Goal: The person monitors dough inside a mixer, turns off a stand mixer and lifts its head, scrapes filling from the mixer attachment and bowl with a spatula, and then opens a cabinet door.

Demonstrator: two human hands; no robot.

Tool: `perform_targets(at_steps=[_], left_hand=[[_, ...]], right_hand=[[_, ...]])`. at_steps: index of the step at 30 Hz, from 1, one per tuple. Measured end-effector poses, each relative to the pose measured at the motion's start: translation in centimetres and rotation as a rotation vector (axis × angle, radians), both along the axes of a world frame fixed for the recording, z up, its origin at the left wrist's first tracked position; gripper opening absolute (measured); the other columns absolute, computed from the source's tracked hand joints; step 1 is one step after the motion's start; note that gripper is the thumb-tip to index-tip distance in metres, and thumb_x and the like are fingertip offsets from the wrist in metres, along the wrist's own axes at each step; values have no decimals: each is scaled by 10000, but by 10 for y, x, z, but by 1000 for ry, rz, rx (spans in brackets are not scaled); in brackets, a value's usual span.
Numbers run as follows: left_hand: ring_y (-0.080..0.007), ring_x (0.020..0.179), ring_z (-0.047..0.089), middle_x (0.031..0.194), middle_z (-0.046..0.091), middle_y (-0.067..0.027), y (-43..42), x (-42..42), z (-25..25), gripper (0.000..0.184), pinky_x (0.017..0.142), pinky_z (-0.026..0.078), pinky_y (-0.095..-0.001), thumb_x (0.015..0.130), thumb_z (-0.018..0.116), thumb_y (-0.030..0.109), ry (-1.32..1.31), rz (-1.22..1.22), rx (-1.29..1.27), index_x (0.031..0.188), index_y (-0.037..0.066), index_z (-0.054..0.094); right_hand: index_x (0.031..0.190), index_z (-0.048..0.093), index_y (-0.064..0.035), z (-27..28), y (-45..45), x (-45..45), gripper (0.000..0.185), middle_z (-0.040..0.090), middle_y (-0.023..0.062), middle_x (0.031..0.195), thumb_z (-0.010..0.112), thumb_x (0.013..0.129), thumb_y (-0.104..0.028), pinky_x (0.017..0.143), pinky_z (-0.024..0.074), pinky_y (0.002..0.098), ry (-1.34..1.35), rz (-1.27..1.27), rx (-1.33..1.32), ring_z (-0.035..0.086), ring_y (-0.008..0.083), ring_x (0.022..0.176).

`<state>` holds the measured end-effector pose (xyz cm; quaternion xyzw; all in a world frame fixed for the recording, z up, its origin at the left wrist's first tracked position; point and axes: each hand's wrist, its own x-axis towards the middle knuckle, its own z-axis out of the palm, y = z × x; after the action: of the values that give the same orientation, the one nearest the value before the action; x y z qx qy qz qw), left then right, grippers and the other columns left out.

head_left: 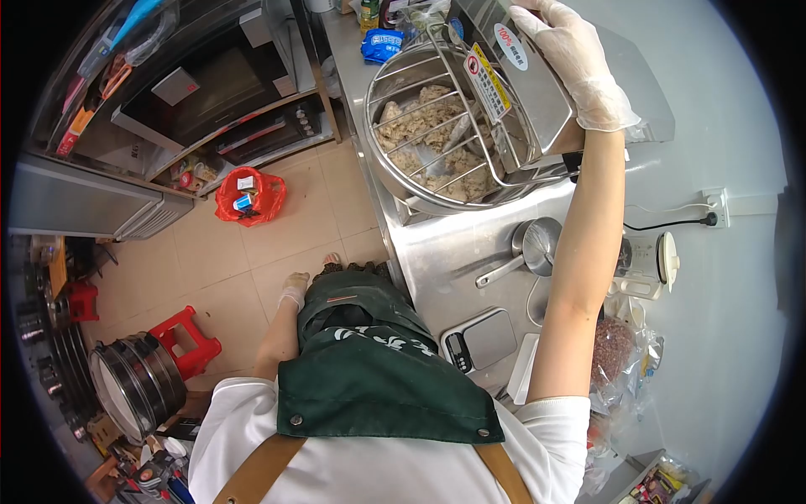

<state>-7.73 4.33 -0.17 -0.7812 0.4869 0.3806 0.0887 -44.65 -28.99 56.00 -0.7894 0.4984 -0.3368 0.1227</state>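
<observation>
Taking the bowl (384,175) as my reference: dough (420,126) sits inside it in rough, lumpy clumps, under the wire guard (461,99). Mixer head (537,76) is immediately right of the bowl, steel, with an oval sticker and a yellow warning label (487,84) facing me. I've got the right hand (567,46), in a thin clear glove, against the mixer head, right of and above the bowl; one digit stands apart from the rest, the others run off the top edge of my view, so can't tell if they're spread or gripping. Left hand (295,287), also gloved, is low, left of and below the bowl, near the apron (378,386) and above the floor; fingers too small to read, can't tell if pressed together or spread. Below the bowl on the steel counter (437,244): saucepan (539,245), then the scale (480,340) further down. Blender (645,265) is right of the saucepan, well apart from the bowl. Blue packet (383,46) is just above the bowl's upper rim. Red bag (252,197) sits on the floor, well left of the bowl, with some litter in it.
</observation>
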Motion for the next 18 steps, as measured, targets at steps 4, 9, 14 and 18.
perform_targets(at_steps=[4, 9, 14, 18], left_hand=[[-346, 1160, 561, 1251, 585, -214, 4, 11, -21, 388, 999, 436, -405, 938, 386, 271, -51, -257, -7, 1096, 45, 659], [-347, 1162, 561, 1256, 585, -209, 3, 10, -20, 406, 999, 433, -408, 938, 385, 297, -18, -143, 9, 1101, 48, 662], [-350, 1165, 558, 1267, 582, -200, 1, 5, -13, 417, 1005, 428, -407, 939, 384, 312, 11, -9, 15, 1113, 53, 660], [-328, 1234, 516, 1316, 548, -220, -7, -2, 9, 437, 1050, 392, -381, 957, 375, 313, 46, 38, 98, 1182, 27, 617]], right_hand=[[1086, 680, 15, 0, 1, 1, 288, 696, 188, 1043, 604, 888, -181, 872, 497, 326, -25, 9, 22, 667, 271, 977], [1090, 677, 22, 0, 1, 1, 296, 701, 185, 1032, 609, 887, -182, 862, 499, 320, -32, 9, 22, 669, 257, 959], [1096, 674, 28, -1, 2, 1, 304, 702, 184, 1030, 612, 888, -185, 858, 501, 317, -49, 10, 26, 669, 250, 957], [1095, 675, 25, 0, 3, 1, 302, 702, 184, 1032, 615, 887, -185, 858, 501, 318, -64, 10, 36, 669, 253, 958]])
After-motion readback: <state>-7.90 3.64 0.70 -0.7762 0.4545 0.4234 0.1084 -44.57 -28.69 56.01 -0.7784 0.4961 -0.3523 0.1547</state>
